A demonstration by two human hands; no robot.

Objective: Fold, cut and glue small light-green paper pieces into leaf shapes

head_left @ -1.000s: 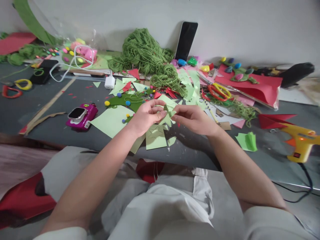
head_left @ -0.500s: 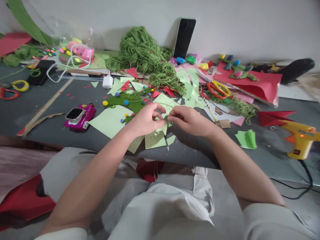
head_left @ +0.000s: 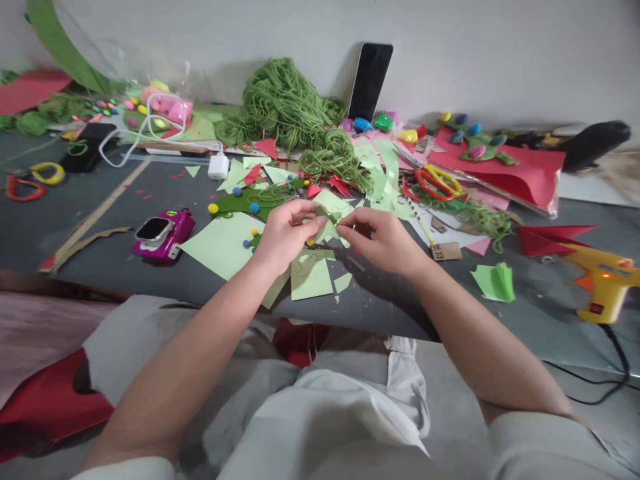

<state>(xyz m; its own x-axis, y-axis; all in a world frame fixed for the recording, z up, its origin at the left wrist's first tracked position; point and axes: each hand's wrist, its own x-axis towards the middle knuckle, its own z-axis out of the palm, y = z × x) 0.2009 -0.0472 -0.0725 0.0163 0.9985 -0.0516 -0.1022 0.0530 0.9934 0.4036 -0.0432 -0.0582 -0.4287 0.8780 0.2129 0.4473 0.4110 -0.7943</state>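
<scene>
My left hand [head_left: 290, 233] pinches a small green paper piece [head_left: 329, 216] between thumb and fingers, above the middle of the desk. My right hand [head_left: 383, 239] is closed at the piece's other side, its thumb and forefinger pressed together at the edge. Part of the piece is hidden by my fingers. Below it lie a light green paper square [head_left: 311, 275] with drawn lines and a larger pale green sheet [head_left: 220, 245]. Partly behind my left hand rests a dark green cutout [head_left: 245, 202] with coloured pompoms.
A yellow glue gun [head_left: 607, 280] lies at the right edge, its cord hanging down. Red-and-yellow scissors [head_left: 440, 183], a green yarn heap [head_left: 285, 100] and an upright phone [head_left: 371, 81] stand farther back. A watch on a purple case [head_left: 163, 235] sits at the left.
My hands have turned slightly and the green paper piece now shows more between them, a little higher. The whole view has shifted slightly.
</scene>
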